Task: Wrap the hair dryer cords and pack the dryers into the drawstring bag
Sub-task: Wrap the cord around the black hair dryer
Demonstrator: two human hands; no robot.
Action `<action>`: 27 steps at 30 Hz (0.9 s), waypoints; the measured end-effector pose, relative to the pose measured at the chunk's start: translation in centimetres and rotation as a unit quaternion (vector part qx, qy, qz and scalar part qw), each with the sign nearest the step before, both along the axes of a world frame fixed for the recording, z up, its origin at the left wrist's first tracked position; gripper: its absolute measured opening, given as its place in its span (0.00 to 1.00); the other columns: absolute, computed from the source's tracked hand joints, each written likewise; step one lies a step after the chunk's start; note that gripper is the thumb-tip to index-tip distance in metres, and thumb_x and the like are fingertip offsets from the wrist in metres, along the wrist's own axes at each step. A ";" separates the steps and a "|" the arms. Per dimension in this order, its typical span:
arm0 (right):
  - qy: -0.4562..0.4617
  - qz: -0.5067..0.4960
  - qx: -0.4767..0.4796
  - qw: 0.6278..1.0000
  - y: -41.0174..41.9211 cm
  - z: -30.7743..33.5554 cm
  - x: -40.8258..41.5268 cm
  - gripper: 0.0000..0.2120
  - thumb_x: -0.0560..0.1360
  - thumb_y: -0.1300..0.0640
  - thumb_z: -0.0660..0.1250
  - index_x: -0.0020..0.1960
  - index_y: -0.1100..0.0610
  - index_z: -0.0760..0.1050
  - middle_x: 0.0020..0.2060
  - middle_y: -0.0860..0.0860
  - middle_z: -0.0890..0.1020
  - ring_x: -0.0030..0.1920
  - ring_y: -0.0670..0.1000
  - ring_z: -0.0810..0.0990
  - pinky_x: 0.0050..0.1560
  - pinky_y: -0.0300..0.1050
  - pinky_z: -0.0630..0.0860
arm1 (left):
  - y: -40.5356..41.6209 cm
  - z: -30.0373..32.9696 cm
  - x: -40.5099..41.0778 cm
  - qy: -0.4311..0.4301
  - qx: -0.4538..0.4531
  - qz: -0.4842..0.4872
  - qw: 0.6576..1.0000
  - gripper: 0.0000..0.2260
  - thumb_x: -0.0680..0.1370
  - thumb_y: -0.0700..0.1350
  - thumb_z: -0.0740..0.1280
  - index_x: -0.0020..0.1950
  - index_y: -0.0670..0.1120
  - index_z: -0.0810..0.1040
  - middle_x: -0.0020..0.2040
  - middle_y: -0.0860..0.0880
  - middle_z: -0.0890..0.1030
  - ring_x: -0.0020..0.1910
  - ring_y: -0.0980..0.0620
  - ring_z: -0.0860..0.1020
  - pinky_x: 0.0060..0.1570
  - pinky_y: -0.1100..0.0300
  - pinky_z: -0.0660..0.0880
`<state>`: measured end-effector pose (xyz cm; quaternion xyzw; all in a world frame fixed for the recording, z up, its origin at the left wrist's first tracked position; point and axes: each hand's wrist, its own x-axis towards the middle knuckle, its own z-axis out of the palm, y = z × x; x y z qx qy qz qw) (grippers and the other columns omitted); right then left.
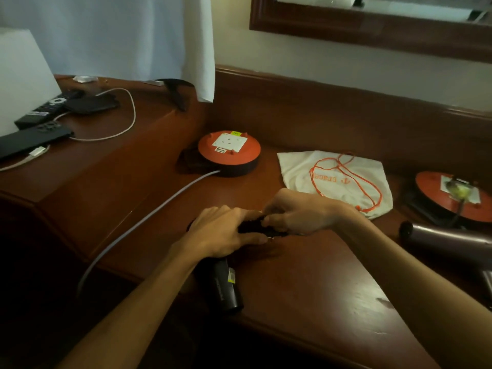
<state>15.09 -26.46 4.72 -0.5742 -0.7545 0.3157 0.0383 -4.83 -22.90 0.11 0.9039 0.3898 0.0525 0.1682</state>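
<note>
My left hand (226,231) lies over a black hair dryer (226,284) on the dark wooden desk (306,288), its fingers curled down around the dryer's upper part. My right hand (298,211) meets it from the other side, the fingertips pinching a dark bundle of cord (255,226) between the 2 hands. The dryer's barrel points back toward me, and a small label shows on its side.

The white drawstring bag (338,179) lies flat on the desk just beyond my right hand, its orange string looped loosely across the top and its orange print facing away from me. A 2nd hair dryer (447,239), brownish and shiny, lies on its side at the right edge of the desk, apart from both hands.

An orange extension reel (229,150) with a white socket plate sits farther back, and a pale cable (149,219) runs from it down past my left arm. Another orange reel (455,195) sits at the far right, behind the 2nd dryer. On the raised ledge to the left rest a remote control (42,113), a dark phone (29,141) and a white charging lead (127,121).
</note>
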 end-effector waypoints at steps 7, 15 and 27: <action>0.024 -0.030 0.139 0.990 -3.7 0.8 -0.9 0.07 0.81 0.58 0.64 0.51 0.57 0.81 0.35 0.52 0.82 0.33 0.49 0.79 0.34 0.48 0.74 | 0.3 -0.3 -1.4 -0.114 -0.020 0.067 0.991 0.22 0.72 0.74 0.63 0.65 0.73 0.73 0.58 0.63 0.83 0.58 0.56 0.80 0.49 0.56 0.72; -0.052 -0.025 0.354 0.934 -7.6 -3.9 -2.5 0.07 0.81 0.56 0.63 0.49 0.57 0.77 0.38 0.51 0.80 0.34 0.56 0.78 0.33 0.56 0.76 | 1.6 -0.6 -2.3 -0.208 -0.141 0.051 0.967 0.25 0.65 0.76 0.67 0.59 0.73 0.78 0.57 0.67 0.82 0.61 0.61 0.79 0.63 0.47 0.75; 0.060 -0.083 0.343 0.934 -7.6 -7.8 -2.1 0.11 0.83 0.56 0.59 0.62 0.56 0.76 0.41 0.47 0.78 0.36 0.50 0.76 0.32 0.50 0.72 | 1.2 -0.6 -1.5 -0.225 -0.079 0.121 0.964 0.17 0.68 0.72 0.70 0.55 0.74 0.78 0.50 0.67 0.84 0.54 0.63 0.81 0.57 0.51 0.78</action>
